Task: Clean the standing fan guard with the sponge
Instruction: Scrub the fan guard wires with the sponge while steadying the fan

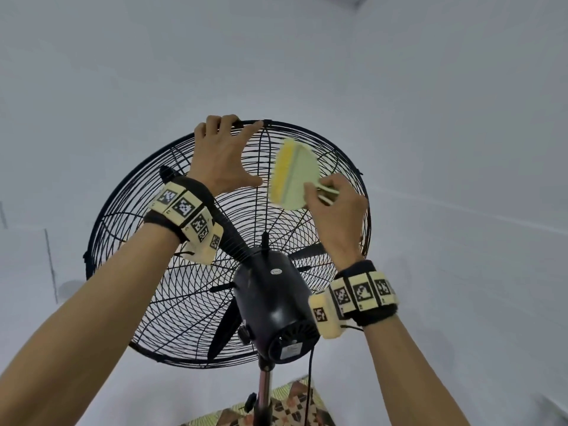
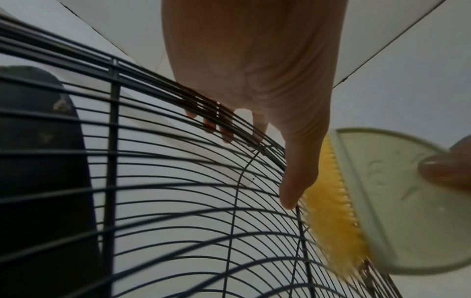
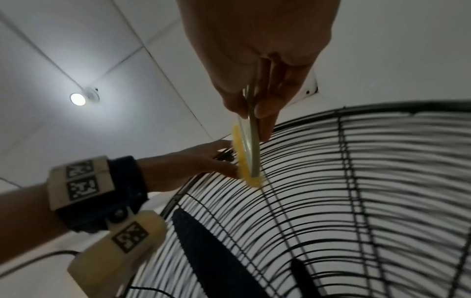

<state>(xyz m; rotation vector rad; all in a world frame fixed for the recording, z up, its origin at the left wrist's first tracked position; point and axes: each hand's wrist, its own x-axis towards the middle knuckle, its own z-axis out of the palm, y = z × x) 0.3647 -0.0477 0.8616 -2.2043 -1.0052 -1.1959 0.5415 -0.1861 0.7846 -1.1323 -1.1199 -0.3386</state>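
The black wire fan guard (image 1: 190, 309) (image 2: 178, 201) (image 3: 356, 181) faces away from me on its stand. My left hand (image 1: 224, 155) (image 2: 254, 70) (image 3: 183, 167) grips the guard's top rim, fingers curled over the wires and thumb stretched down along the mesh. My right hand (image 1: 335, 204) (image 3: 254, 50) pinches the pale green plastic back of a half-round sponge (image 1: 292, 176) (image 2: 395, 211) (image 3: 246, 161). The sponge's yellow side lies against the upper guard wires, just right of the left thumb.
The black motor housing (image 1: 273, 302) juts toward me at the guard's centre, above the pole (image 1: 264, 392) and a hanging cord (image 1: 309, 382). Dark blades (image 1: 224, 330) (image 3: 203, 252) sit inside the guard. White walls surround it; a patterned mat (image 1: 295, 407) lies below; a ceiling light (image 3: 77, 98) glows.
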